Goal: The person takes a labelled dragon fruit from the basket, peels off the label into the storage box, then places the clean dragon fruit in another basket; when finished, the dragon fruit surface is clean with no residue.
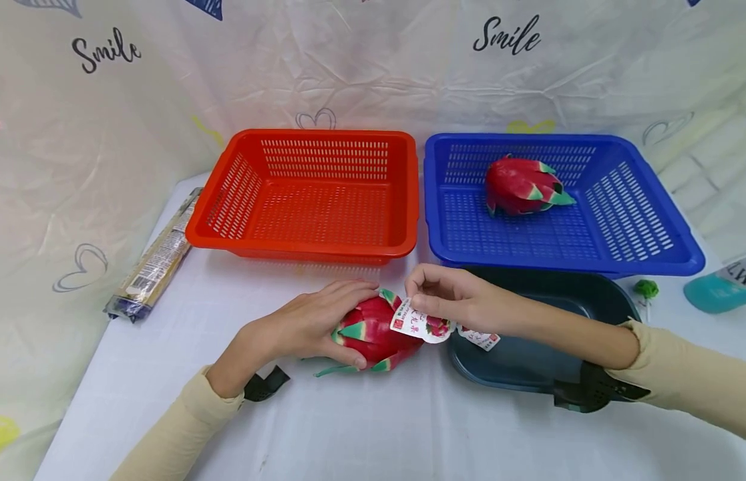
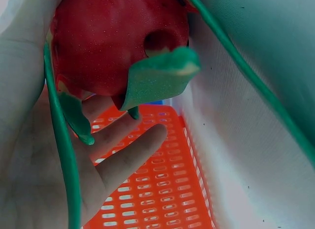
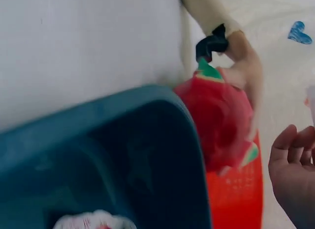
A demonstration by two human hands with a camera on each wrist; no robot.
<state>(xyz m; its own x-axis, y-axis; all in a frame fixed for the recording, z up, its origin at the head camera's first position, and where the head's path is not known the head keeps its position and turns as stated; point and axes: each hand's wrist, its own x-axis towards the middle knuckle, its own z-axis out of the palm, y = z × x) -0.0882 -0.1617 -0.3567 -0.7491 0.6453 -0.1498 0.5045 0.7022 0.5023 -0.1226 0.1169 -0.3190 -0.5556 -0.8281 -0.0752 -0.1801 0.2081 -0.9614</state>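
Observation:
A red dragon fruit (image 1: 379, 331) with green-tipped scales lies on the white table in front of the red basket. My left hand (image 1: 315, 324) holds it from the left, fingers over the far side and thumb along the near side. The same fruit (image 2: 113, 42) fills the top of the left wrist view. Between thumb and fingers, my right hand (image 1: 453, 294) pinches a white label (image 1: 423, 322) with a dragon fruit picture, just over the fruit's right end. Whether the label touches the skin I cannot tell. Another label (image 1: 481, 339) lies in the dark tray (image 1: 511, 382).
Behind the hands stand a red basket (image 1: 309, 256) and a blue basket (image 1: 559, 262), the latter with a second dragon fruit (image 1: 523, 186) inside. A gold packet (image 1: 156, 254) lies at left. At right are a green lollipop-like item (image 1: 646, 288) and a teal bottle (image 1: 718, 292).

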